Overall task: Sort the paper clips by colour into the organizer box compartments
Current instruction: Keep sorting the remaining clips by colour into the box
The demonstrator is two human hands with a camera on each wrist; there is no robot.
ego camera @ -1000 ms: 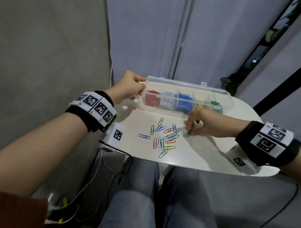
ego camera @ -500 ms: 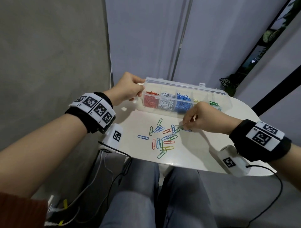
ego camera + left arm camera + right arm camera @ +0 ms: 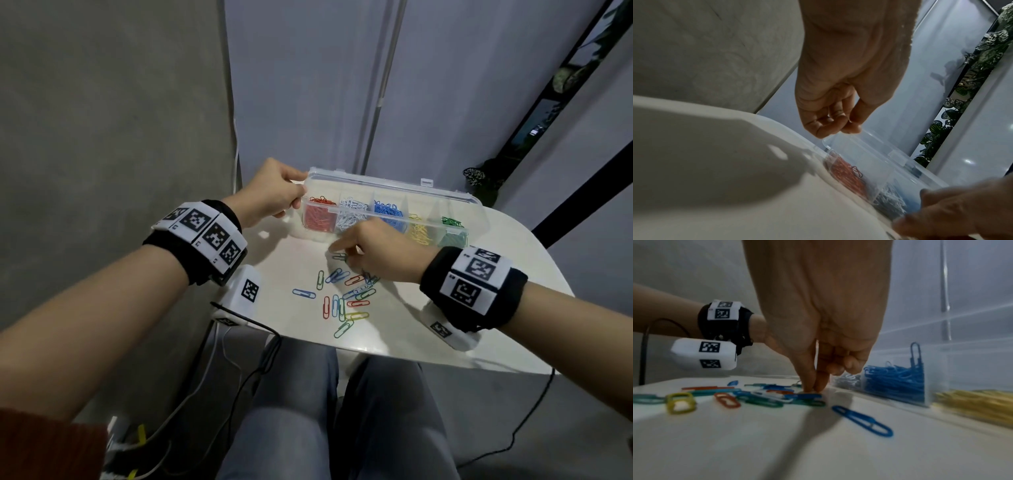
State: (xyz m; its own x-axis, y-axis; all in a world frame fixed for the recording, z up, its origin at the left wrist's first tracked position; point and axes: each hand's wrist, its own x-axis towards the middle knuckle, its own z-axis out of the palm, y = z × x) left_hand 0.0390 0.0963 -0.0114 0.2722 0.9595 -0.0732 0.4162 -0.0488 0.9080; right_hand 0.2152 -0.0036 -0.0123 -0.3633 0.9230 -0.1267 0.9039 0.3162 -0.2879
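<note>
Pick step: right hand [image 3: 380, 251] fingertips [image 3: 813, 386] pressed together onto a loose clip [image 3: 339, 256] (colour unclear, hold unconfirmed), left hand [image 3: 274, 197] pinching organizer box [image 3: 479, 214] end; next, lift and match compartment.

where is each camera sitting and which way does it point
Head: on the head, looking down at the white table, both forearms and lap.
Left wrist: under the left hand, facing the organizer box end it pinches.
Right wrist: low behind the right hand, facing the loose clips.
Shared: all three show the box.
</note>
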